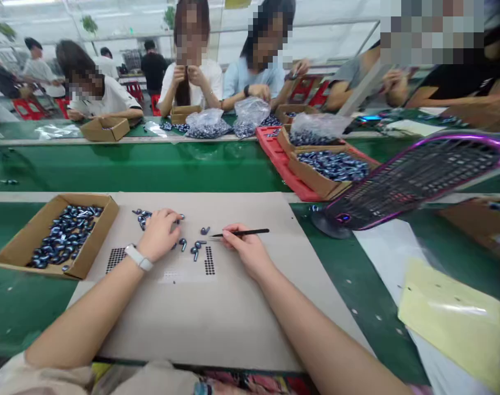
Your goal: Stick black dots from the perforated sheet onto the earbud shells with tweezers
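My left hand [161, 233], with a pale watch on its wrist, reaches palm down over a small group of dark blue earbuds [141, 218] on a grey board [233, 323]. Its fingers are bent but apart, partly covering some earbuds. Pinched in my right hand [245, 247] is a pair of black tweezers [253, 232], its tips pointing left toward a loose earbud [204, 231]. Several more earbuds [195, 250] lie between my hands. Near them is a sheet of small black dots [209, 260]; a second dot sheet [116, 259] is partly behind my left forearm.
A cardboard box [91, 249] of earbuds stands at the left. A black fan [414, 181] with a purple rim leans at the right, near yellow sheets [451, 312]. Across the green bench, a red tray [272, 151] holds boxes of earbuds, and several people work there.
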### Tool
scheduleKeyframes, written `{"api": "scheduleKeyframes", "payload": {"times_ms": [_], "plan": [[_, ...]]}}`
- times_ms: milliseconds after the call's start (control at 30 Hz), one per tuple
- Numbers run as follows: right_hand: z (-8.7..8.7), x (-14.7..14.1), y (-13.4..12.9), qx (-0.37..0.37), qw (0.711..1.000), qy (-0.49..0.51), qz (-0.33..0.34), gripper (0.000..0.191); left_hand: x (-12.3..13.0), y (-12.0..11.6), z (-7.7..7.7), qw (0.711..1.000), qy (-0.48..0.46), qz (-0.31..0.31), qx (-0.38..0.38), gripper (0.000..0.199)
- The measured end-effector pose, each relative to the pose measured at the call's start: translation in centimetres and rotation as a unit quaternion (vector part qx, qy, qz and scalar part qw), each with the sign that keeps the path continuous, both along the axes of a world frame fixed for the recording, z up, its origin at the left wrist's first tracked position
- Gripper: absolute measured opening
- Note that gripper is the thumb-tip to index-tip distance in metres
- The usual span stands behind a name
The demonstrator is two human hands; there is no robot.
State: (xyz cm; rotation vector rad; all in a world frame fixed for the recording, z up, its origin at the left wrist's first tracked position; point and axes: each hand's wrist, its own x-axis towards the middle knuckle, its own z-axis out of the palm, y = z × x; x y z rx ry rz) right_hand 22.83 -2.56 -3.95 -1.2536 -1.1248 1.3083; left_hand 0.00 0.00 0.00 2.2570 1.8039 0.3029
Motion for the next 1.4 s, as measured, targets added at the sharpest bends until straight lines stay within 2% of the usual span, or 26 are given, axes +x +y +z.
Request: {"api": "scheduleKeyframes", "payload": {"times_ms": [133,300,433,567,733,800,867,933,967,1000,1133,1200,1233,1300,1400], "plan": [[0.3,0.0,-0.2,0.009,1.000,0.003,-0.011,0.038,0.5,2.3,0.6,1.000,0.018,-0.015,-0.009,0.034],[0.5,0.1,-0.2,0.014,1.000,-0.006,-0.016,0.034,1.1,3.7,0.5,0.999,0.001,-0.034,-0.041,0.032],[0.4,0.0,-0.2,0.016,1.000,-0.009,-0.016,0.032,1.5,4.2,0.6,0.997,-0.056,-0.022,-0.051,0.026],[0.3,0.1,-0.3,0.019,0.999,-0.007,-0.029,0.033,2.0,3.6,1.1,0.985,-0.163,-0.012,-0.054,0.020],[0.1,0.0,-0.5,0.025,0.998,0.004,-0.061,0.036,2.9,-0.1,1.6,0.936,-0.336,-0.015,-0.104,0.020],[0.1,-0.1,-0.5,0.027,0.997,0.011,-0.072,0.039,3.2,-2.1,1.8,0.905,-0.401,-0.006,-0.141,0.024],[0.1,-0.2,-0.6,0.028,0.996,0.016,-0.084,0.042,3.5,-3.9,1.9,0.849,-0.494,0.028,-0.186,0.026],[0.2,-0.3,-1.0,0.035,0.994,0.018,-0.099,0.042,3.6,-5.5,2.0,0.778,-0.582,0.073,-0.225,0.026],[0.4,-0.5,-1.4,0.041,0.993,0.018,-0.108,0.041,3.6,-6.1,2.0,0.750,-0.610,0.090,-0.239,0.026],[0.6,-0.6,-2.0,0.048,0.992,0.017,-0.117,0.040,3.6,-6.6,2.0,0.735,-0.623,0.101,-0.247,0.026],[2.1,-2.0,-5.7,0.098,0.985,0.028,-0.141,0.025,3.4,-7.7,2.0,0.716,-0.639,0.124,-0.254,0.026],[2.9,-2.9,-7.8,0.186,0.973,0.039,-0.130,0.007,3.3,-7.8,2.1,0.712,-0.643,0.125,-0.253,0.025],[3.3,-3.4,-8.7,0.230,0.966,0.034,-0.116,0.005,3.3,-7.9,2.2,0.712,-0.643,0.123,-0.255,0.025],[3.8,-4.3,-9.9,0.276,0.958,0.018,-0.079,0.014,3.2,-7.9,2.3,0.712,-0.640,0.121,-0.260,0.024],[3.9,-5.0,-10.3,0.287,0.957,0.011,-0.043,0.020,3.1,-7.9,2.4,0.712,-0.637,0.122,-0.268,0.022]]}}
